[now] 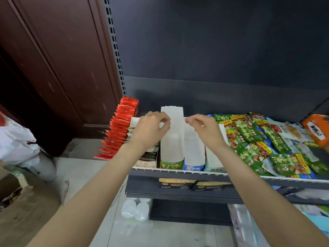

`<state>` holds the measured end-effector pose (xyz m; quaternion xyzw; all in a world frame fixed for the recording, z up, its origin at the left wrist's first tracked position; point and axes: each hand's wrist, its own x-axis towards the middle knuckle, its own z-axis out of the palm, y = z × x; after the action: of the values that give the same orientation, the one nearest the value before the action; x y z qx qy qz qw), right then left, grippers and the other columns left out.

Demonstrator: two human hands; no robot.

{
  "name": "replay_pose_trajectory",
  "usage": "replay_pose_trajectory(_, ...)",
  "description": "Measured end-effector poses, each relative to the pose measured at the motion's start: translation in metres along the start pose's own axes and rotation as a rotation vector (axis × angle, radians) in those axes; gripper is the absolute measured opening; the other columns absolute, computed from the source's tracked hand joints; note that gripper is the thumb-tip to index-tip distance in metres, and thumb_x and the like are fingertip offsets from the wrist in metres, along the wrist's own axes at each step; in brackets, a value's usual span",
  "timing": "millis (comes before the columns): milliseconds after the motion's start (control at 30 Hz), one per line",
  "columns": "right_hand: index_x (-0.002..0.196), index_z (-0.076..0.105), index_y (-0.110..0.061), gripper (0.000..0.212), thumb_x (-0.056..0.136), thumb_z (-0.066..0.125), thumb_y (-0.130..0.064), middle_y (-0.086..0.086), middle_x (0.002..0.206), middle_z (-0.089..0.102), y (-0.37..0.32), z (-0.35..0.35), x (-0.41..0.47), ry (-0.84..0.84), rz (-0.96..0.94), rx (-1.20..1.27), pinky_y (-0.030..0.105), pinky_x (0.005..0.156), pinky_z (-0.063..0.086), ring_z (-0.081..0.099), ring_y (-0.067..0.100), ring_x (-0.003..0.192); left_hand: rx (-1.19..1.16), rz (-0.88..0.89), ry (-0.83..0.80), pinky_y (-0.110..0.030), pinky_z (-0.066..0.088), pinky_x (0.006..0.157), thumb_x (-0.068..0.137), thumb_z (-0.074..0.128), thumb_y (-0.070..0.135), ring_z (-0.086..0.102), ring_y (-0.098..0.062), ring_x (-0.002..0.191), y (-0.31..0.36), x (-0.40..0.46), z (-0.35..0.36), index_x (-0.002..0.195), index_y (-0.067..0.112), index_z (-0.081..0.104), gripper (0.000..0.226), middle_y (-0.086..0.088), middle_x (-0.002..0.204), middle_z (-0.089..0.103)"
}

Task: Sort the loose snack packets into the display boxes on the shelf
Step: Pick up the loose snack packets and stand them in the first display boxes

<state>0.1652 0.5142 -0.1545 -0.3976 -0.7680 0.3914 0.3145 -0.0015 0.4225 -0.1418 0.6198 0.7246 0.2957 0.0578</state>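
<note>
Reaching over the front of a dark grey metal shelf (178, 177), both bare hands hover above a row of tall white cardboard display boxes (173, 132). The left hand (151, 129) has its fingers curled, with the tips at the left edge of the tallest box's raised back flap; whether it actually pinches the card is hard to tell. The right hand (203, 127) hangs just right of that flap with thumb and forefinger brought close together, nothing visibly between them. The forearms hide much of the boxes' left and right neighbours, so their contents are hard to make out. A pile of loose green foil snack packets (256, 138) lies on the shelf to the right of the boxes, mixed with white and blue ones, and runs out of the picture's right side near an orange packet (316, 131). A fanned row of red packets (119, 129) stands at the shelf's left end. A white plastic bag (16, 139) is cut off at the left edge.
</note>
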Motion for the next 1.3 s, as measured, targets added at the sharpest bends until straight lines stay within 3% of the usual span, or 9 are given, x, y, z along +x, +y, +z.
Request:
replay_pose_trajectory(133,0.096,0.07,-0.008,0.019,0.094,0.052,-0.015,-0.004,0.087,0.066,0.046,-0.066,-0.005,0.117,0.083,0.003,0.025,0.074,0.046,0.059,0.005,0.079,-0.042,0.05,-0.001,-0.036,0.044,0.09,0.093,0.049,0.019,0.056,-0.021,0.102,0.07,0.026,0.055,0.11,0.014,0.064,0.023,-0.001,0.107,0.067)
replay_pose_trajectory(300,0.102,0.068,-0.007,0.018,0.094,0.053,-0.013,0.005,0.102,0.068,0.126,-0.163,-0.012,0.16,0.225,-0.16,0.02,0.075,0.039,0.062,0.018,0.096,-0.079,-0.007,-0.08,-0.038,0.046,0.084,0.091,0.05,0.018,0.056,-0.028,0.101,0.166,0.074,0.144,0.111,0.01,0.063,0.025,-0.009,0.108,0.065)
replay_pose_trajectory(467,0.121,0.058,-0.008,0.029,0.096,0.05,-0.022,0.011,0.118,0.063,0.21,-0.26,-0.001,0.093,0.439,-0.291,0.029,0.084,0.044,0.059,0.025,0.106,0.011,-0.023,-0.267,-0.039,0.042,0.097,0.094,0.049,0.026,0.045,-0.03,0.121,0.242,0.127,0.244,0.129,0.007,0.048,0.04,-0.013,0.128,0.051)
replay_pose_trajectory(600,0.132,0.049,-0.01,0.04,0.095,0.053,-0.026,0.012,0.133,0.054,0.27,-0.311,0.02,0.045,0.499,-0.411,0.034,0.091,0.044,0.055,0.029,0.115,0.151,-0.024,-0.512,-0.041,0.027,0.112,0.096,0.047,0.037,0.018,-0.029,0.142,0.259,0.155,0.311,0.148,0.016,0.021,0.062,-0.008,0.156,0.018)
replay_pose_trajectory(733,0.132,0.049,-0.007,0.042,0.094,0.054,-0.023,0.014,0.136,0.051,0.307,-0.33,0.041,-0.043,0.495,-0.493,0.031,0.097,0.039,0.05,0.029,0.121,0.196,-0.13,-0.701,-0.057,0.007,0.115,0.093,0.045,0.052,-0.012,-0.029,0.145,0.249,0.161,0.344,0.149,0.039,0.012,0.066,0.002,0.159,-0.006)
replay_pose_trajectory(933,0.145,0.028,-0.011,0.069,0.087,0.064,-0.024,0.011,0.143,0.04,0.333,-0.33,0.058,-0.223,0.39,-0.565,0.033,0.105,0.031,0.039,0.029,0.129,0.306,-0.13,-0.746,-0.06,0.016,0.113,0.09,0.052,0.051,-0.012,-0.031,0.145,0.254,0.165,0.345,0.148,0.04,0.014,0.071,-0.001,0.159,-0.008)
replay_pose_trajectory(1000,0.146,0.028,-0.015,0.073,0.085,0.066,-0.029,0.009,0.142,0.043,0.34,-0.334,0.06,-0.28,0.414,-0.522,0.035,0.103,0.036,0.044,0.029,0.126,0.313,-0.142,-0.758,-0.059,0.02,0.113,0.091,0.051,0.05,-0.011,-0.033,0.144,0.257,0.168,0.346,0.148,0.038,0.017,0.068,-0.002,0.159,-0.006)
replay_pose_trajectory(1100,0.133,0.047,-0.019,0.052,0.089,0.057,-0.044,0.011,0.119,0.06,0.345,-0.34,0.055,-0.251,0.302,-0.859,0.036,0.084,0.049,0.058,0.029,0.106,0.312,-0.15,-0.74,-0.058,0.025,0.111,0.091,0.051,0.049,-0.011,-0.035,0.144,0.258,0.169,0.351,0.148,0.037,0.02,0.066,-0.004,0.159,-0.004)
replay_pose_trajectory(1300,0.108,0.058,-0.01,0.022,0.092,0.044,-0.008,0.008,0.087,0.066,0.329,-0.342,0.028,-0.163,0.207,-1.071,0.037,0.069,0.048,0.063,0.028,0.083,0.203,-0.199,-0.705,-0.058,0.007,0.115,0.094,0.049,0.042,-0.015,-0.029,0.144,0.26,0.162,0.348,0.147,0.04,0.02,0.06,-0.002,0.159,-0.006)
